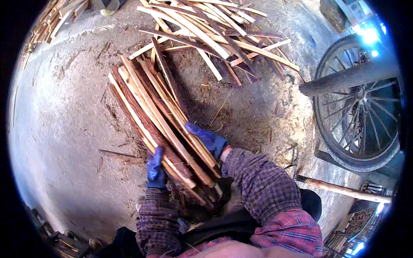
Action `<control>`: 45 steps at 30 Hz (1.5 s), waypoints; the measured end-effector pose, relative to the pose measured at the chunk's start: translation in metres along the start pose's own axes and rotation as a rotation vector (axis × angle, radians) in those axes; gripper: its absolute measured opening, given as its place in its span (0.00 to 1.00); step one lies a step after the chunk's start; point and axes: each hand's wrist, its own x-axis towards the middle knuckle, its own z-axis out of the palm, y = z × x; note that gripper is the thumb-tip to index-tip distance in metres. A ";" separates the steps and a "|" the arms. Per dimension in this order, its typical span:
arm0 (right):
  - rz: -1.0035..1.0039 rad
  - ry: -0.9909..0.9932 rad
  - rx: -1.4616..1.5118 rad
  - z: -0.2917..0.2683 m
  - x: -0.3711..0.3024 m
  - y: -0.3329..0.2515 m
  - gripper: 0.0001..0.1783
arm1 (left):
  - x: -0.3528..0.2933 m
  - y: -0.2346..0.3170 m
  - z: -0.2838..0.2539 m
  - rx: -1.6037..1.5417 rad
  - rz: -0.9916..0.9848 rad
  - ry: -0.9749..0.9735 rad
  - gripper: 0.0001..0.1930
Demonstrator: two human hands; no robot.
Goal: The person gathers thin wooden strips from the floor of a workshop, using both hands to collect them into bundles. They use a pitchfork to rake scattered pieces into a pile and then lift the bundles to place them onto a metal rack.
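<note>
A bundle of long split wood strips [157,116], some pale and some with dark bark, lies slantwise in front of me, its near end close to my legs. My left hand [155,168], in a blue work glove, grips the bundle's left side near the lower end. Against the right side, a little farther up, my gloved right hand [207,138] presses with its fingers along the outer strips. The two hands hold the bundle between them. The undersides of the strips and the fingertips beneath them are hidden.
A loose heap of wood strips [215,30] is scattered at the far side. Another stack of strips [56,21] stands far left. At right are a spoked wheel [361,103], a thick pole [344,79] and a thinner wooden pole [344,189]. Bark scraps litter the concrete floor [64,129].
</note>
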 end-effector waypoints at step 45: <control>0.063 0.243 -0.197 0.009 0.021 0.037 0.24 | -0.014 -0.092 -0.093 -0.720 -0.491 -0.031 0.24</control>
